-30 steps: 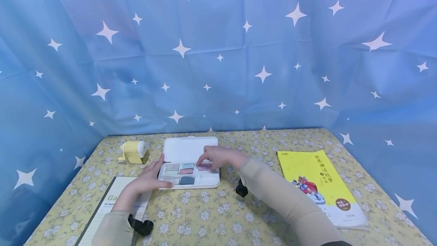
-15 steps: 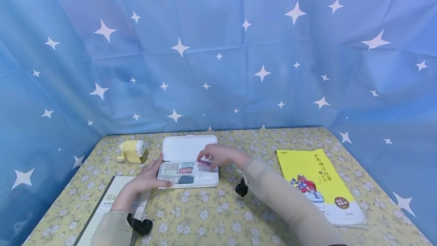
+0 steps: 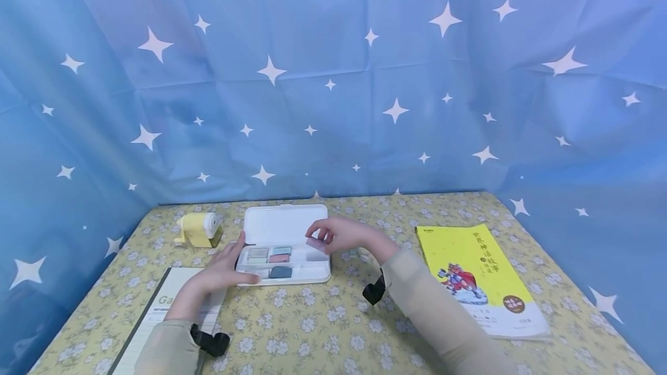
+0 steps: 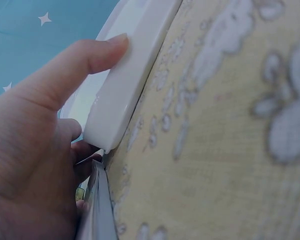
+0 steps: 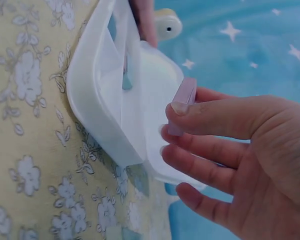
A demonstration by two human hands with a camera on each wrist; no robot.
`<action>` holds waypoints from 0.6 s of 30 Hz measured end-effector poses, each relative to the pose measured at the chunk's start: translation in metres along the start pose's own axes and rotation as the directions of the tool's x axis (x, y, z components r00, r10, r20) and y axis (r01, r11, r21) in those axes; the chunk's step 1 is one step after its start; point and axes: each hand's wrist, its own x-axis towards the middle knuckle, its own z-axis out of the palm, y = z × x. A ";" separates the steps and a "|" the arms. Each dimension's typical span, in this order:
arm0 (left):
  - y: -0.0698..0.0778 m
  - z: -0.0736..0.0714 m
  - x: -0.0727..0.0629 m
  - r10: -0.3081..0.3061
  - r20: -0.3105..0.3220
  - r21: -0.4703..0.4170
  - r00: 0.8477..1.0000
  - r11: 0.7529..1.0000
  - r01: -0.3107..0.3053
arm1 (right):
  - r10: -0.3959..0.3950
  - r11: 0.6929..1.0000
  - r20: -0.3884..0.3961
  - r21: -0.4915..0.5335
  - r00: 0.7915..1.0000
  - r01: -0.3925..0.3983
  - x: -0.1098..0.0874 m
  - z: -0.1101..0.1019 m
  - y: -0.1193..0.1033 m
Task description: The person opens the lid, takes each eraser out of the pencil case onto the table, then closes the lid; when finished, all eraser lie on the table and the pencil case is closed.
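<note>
- Right hand [image 3: 341,234]: pinches a pale purple block [image 5: 185,91] between thumb and fingers, raised above the right part of the open white case [image 3: 310,274].
- Left hand [image 3: 221,269]: grips the case's left end, thumb on near edge.
- Hands stand apart.
- Dark block [image 3: 280,272]: inside, front compartment.

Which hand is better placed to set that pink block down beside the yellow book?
The right hand, I'd say. It pinches the pink block clear of the open white case and is nearer the yellow book. The left hand holds the case's left end, farther from the book.
</note>
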 end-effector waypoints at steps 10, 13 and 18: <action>0.000 0.000 -0.001 0.033 -0.009 0.013 0.999 0.999 -0.033 | 0.045 0.993 -0.063 0.116 0.997 -0.037 -0.026 0.003 0.007; 0.000 0.000 0.000 0.027 -0.009 0.009 1.000 1.000 -0.027 | 0.059 0.990 -0.091 0.131 0.994 -0.047 -0.033 0.003 0.010; 0.001 0.000 -0.002 0.028 -0.007 0.011 1.000 1.000 -0.028 | 0.077 0.987 -0.141 0.151 0.987 -0.056 -0.042 -0.001 0.014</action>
